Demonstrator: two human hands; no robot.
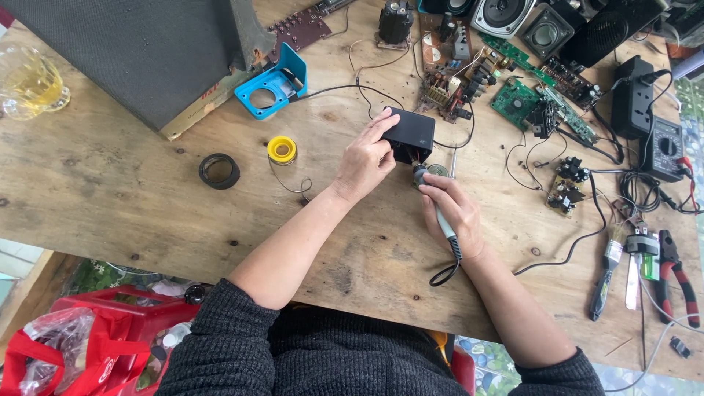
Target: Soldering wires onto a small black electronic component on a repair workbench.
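Left hand [364, 163] clamped on a small black box [410, 134], thumb and fingers gripping its near left end, box raised a little over the wooden table [110, 198] near the middle of the view. Right hand [456, 213] closed round the grey handle of a soldering iron [433, 196], tip end pointing up and away toward the underside of the box, meeting it just beside the left thumb; actual contact of tip and box too small to tell. Long axis of the iron running from the near right, at the wrist, to the far left at the box, cable [445, 273] looping off the handle's back end toward the table edge. Box therefore straight ahead of both hands, slightly left of the right one, long side lying roughly crosswise and tilted down to the right. A small round tin [438, 170] just behind the iron's tip, contents not readable. To the left, well apart: a yellow spool of solder wire [281, 149], a black ring [218, 171], a blue plastic bracket [271, 86]. Far side crowded with circuit boards [515, 99] and speakers [506, 13]; a multimeter [664, 149] at the right edge, red-handled pliers [678, 275] and a small brush [606, 273] near right. A glass mug [28, 82] holding pale yellow liquid at far left; a red bag [88, 341] below the table edge with clear plastic inside.
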